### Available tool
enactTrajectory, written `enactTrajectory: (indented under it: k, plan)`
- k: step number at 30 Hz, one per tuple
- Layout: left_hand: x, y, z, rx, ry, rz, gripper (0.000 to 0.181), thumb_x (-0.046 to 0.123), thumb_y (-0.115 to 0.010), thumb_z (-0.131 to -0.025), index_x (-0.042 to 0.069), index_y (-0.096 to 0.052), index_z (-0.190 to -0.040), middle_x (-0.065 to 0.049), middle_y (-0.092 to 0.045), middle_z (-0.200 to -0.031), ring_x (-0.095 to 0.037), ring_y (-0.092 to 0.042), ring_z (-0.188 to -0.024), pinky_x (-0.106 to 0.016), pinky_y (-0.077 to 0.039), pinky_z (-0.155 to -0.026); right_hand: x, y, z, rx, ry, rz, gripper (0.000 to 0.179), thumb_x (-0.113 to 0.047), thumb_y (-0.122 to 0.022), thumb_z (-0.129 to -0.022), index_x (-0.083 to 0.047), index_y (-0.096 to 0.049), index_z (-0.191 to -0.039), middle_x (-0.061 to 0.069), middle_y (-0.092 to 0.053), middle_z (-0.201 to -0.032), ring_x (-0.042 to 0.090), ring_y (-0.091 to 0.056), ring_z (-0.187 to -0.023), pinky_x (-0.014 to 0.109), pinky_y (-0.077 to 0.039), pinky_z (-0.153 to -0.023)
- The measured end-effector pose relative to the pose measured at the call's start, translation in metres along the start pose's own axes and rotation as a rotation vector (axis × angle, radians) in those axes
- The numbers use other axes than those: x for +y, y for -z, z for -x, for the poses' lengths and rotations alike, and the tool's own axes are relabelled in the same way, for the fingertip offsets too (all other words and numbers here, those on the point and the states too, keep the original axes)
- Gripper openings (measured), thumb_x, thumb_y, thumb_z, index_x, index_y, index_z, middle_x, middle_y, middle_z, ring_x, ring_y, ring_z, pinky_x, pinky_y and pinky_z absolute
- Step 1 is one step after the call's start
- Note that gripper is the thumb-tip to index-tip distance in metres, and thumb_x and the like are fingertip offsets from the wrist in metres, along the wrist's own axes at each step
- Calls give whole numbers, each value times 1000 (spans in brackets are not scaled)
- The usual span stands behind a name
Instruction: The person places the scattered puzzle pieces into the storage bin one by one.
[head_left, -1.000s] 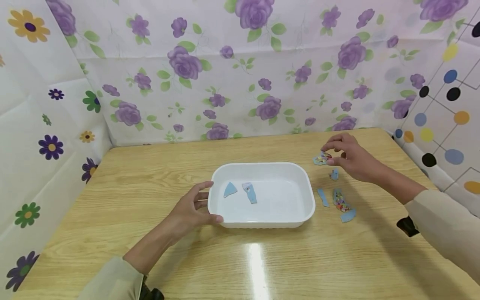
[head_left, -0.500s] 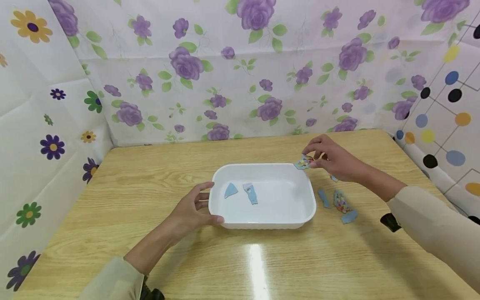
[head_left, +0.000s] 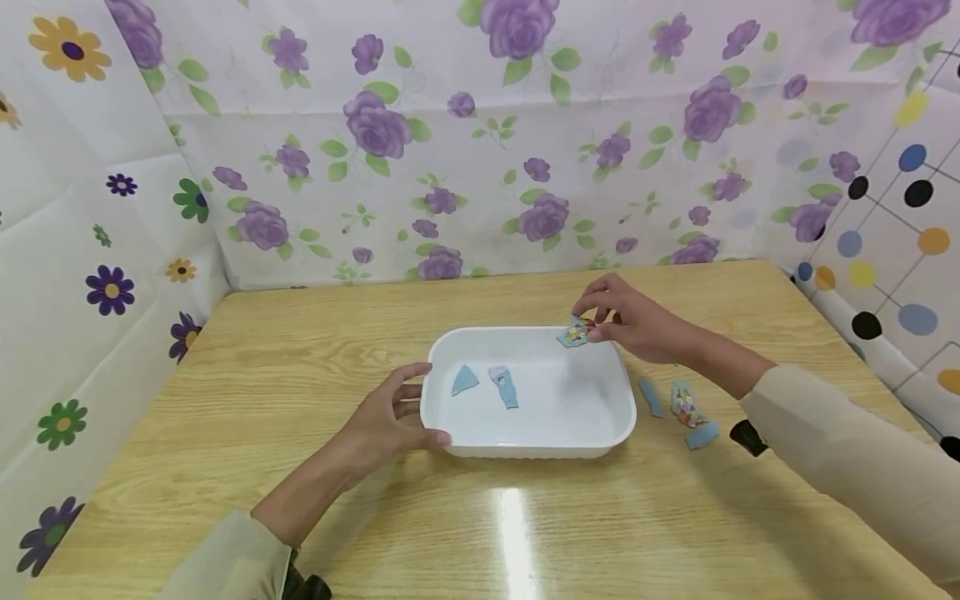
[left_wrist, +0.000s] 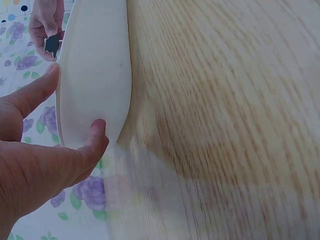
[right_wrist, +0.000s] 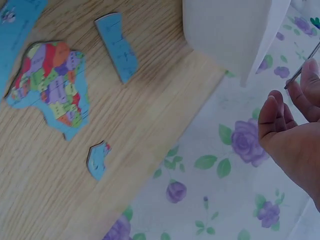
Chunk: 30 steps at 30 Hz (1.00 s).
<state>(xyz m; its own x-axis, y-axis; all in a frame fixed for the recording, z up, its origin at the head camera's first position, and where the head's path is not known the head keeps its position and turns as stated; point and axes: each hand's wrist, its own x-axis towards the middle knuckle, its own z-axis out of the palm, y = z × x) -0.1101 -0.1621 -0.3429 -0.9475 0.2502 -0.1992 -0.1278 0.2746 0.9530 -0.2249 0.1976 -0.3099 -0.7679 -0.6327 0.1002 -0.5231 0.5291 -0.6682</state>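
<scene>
Toward the counter's point(head_left: 337, 333) far edge, the right hand point(head_left: 626, 323), nearly closed, pinches a probably light, stiff coloured piece point(head_left: 574, 335), best held by its edges, over the white tray point(head_left: 525, 451), whose left end the left hand point(head_left: 381, 423) grips, spread wide.

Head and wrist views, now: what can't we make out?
Small curved piece: hidden in the head view behind the right hand or wrist; the right wrist view shows it.
Held piece: partly covered by that hand in the head view.
White tray: its outer wall hides its inside in the left wrist view.
Piece at upper left: cut off by the right wrist view's edge.
</scene>
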Motion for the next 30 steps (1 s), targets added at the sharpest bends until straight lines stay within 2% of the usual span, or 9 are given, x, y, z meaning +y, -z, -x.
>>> enactTrajectory:
  k: [12,18,22,26,30]
  plan:
    - [-1,0,0,-2,-3,13,100,11,-88,-68,16,-29,-149,-18,-44,-140,-35,-48,-126,-39,-53,-91,-10,-22,-8,-53,12,21,27,-1,-62,-92,0,-62,-119,12,-37,-126,27,-48,-101,36,-46,-75]
    - [0,0,0,3,-4,17,99,9,-87,-69,15,-29,-149,-19,-44,-140,-36,-48,-126,-40,-53,-91,-18,-38,-12,-76,58,128,28,-5,-66,-90,-2,-64,-117,12,-39,-127,27,-51,-103,34,-50,-81]
    - [-1,0,0,9,6,21,100,10,-88,-67,18,-30,-148,-17,-45,-139,-35,-49,-125,-40,-53,-91,-24,-43,-16,-83,100,195,27,-8,-69,-88,-4,-65,-115,12,-41,-127,27,-51,-105,38,-49,-86]
    - [-2,0,0,5,2,22,100,10,-88,-67,18,-30,-148,-17,-45,-139,-34,-49,-125,-40,-52,-91,-26,-44,-19,-89,114,263,35,-12,-72,-86,-3,-63,-119,13,-40,-129,28,-48,-111,40,-47,-90]
    - [-2,0,0,1,1,30,100,10,-88,-68,18,-30,-148,-17,-45,-139,-34,-48,-126,-40,-52,-92,-29,-43,-20,-81,97,242,40,-13,-73,-86,-2,-61,-122,14,-40,-130,30,-48,-114,42,-47,-93]
